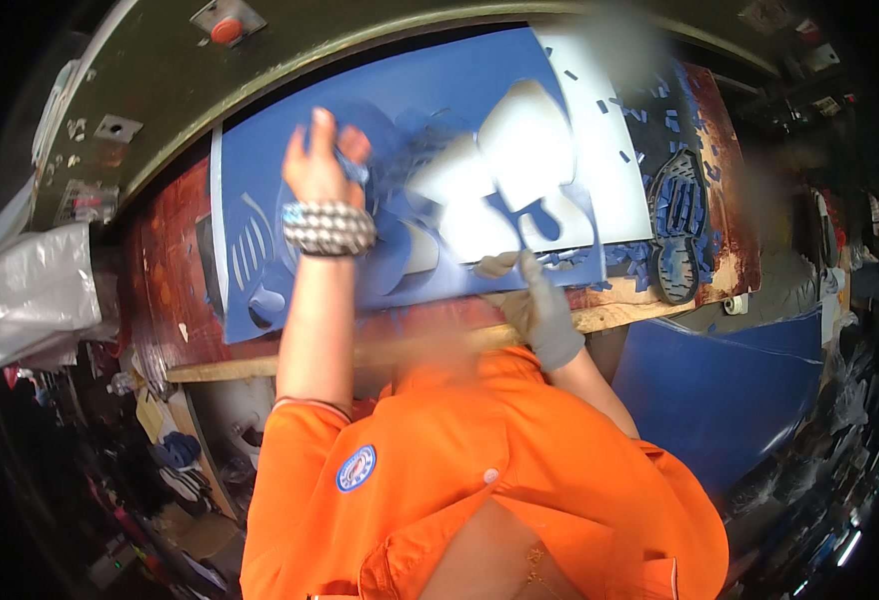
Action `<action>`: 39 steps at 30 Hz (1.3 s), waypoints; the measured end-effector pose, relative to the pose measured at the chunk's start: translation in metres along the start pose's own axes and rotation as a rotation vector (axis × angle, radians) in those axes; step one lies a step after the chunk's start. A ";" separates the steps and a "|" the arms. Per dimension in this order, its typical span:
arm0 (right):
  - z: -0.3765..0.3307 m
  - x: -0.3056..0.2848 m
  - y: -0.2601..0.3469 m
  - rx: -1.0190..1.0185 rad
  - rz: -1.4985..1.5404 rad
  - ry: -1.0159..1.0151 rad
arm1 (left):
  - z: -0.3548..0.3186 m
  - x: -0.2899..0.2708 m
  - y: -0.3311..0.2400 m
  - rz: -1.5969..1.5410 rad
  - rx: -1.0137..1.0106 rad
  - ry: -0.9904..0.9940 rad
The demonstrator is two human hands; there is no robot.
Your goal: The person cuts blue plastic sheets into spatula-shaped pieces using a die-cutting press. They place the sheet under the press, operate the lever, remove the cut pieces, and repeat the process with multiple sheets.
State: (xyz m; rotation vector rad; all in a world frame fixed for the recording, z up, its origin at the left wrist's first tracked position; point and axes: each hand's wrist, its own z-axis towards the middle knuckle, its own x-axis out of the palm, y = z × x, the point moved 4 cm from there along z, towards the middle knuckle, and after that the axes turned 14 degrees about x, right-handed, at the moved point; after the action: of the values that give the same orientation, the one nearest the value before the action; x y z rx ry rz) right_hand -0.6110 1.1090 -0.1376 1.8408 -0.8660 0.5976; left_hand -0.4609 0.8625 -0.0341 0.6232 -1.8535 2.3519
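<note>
My bare left hand point(322, 165), a checked band point(330, 229) round its wrist, is raised over the left part of a blue sheet point(440, 75). A motion-smeared dark blue piece point(372, 128) shows at its fingers, seemingly held; its outline is unclear. In a grey glove, my right hand point(545, 315) is closed at the sheet's near edge, where thumb and fingers meet the thin blue web. Sole-shaped openings in the sheet let the white board point(615, 205) below show through. Slotted sole outlines point(252, 250) mark the sheet's left end.
A black sole-shaped cutting die point(677, 225) filled with blue scraps stands at the table's right. Small blue offcuts point(628, 157) lie scattered nearby. A green machine beam point(160, 105) crosses behind the sheet. Clear plastic bags point(40, 295) hang left; another blue sheet point(720, 385) lies lower right.
</note>
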 end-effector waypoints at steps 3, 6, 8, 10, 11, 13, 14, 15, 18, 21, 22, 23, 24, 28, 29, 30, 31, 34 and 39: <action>-0.001 -0.005 0.000 0.004 0.100 -0.005 | 0.079 -0.010 -0.056 -0.070 0.167 -0.062; -0.002 -0.007 -0.006 0.026 0.108 -0.027 | 0.114 -0.014 -0.099 -0.002 0.419 0.129; -0.003 0.000 -0.014 0.042 0.083 -0.047 | 0.104 -0.015 -0.103 0.092 0.533 0.282; -0.001 0.018 -0.027 0.141 0.135 0.063 | 0.059 -0.025 -0.091 0.508 0.692 0.515; 0.002 0.029 -0.034 0.188 0.163 0.106 | 0.023 -0.025 -0.078 0.673 0.984 0.650; 0.011 0.051 -0.047 0.302 0.269 0.168 | -0.053 -0.046 -0.042 0.663 0.900 0.956; 0.011 0.060 -0.048 0.277 0.280 0.208 | -0.085 -0.057 -0.028 0.581 0.792 1.101; 0.015 0.067 -0.048 0.217 0.249 0.241 | -0.105 -0.065 -0.016 0.668 0.787 1.103; 0.021 0.077 -0.054 0.129 0.250 0.243 | -0.114 -0.069 -0.005 0.666 0.794 1.028; 0.026 0.068 -0.062 0.106 0.198 0.137 | -0.038 -0.081 -0.013 0.613 0.185 0.278; 0.027 0.061 -0.066 0.140 0.173 0.025 | -0.004 -0.082 -0.023 0.197 0.104 0.034; 0.029 0.055 -0.070 0.190 0.262 -0.047 | 0.023 -0.085 -0.041 0.101 0.116 -0.012; 0.029 0.055 -0.069 0.139 0.252 0.017 | 0.057 -0.088 -0.064 0.110 0.206 -0.053; 0.027 0.055 -0.074 0.124 0.240 -0.006 | 0.141 -0.098 -0.137 -0.003 0.539 0.107; 0.026 0.059 -0.078 0.125 0.209 -0.027 | 0.143 -0.101 -0.141 0.059 0.539 0.120; 0.026 0.064 -0.081 0.112 0.178 -0.014 | 0.136 -0.099 -0.145 0.080 0.637 0.244; 0.024 0.071 -0.087 0.120 0.095 0.006 | 0.121 -0.102 -0.141 0.275 0.676 0.322; 0.033 0.100 -0.113 0.300 0.146 0.276 | 0.021 -0.107 -0.106 0.768 1.166 0.862; 0.056 0.130 -0.126 0.222 0.304 0.437 | -0.052 -0.154 -0.037 0.652 0.845 1.136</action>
State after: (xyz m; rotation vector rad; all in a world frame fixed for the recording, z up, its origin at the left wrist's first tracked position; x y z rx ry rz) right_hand -0.4305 1.0523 -0.1380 1.6834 -0.8066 1.2783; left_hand -0.3226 0.9497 -0.0653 -1.2619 -0.5429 2.7450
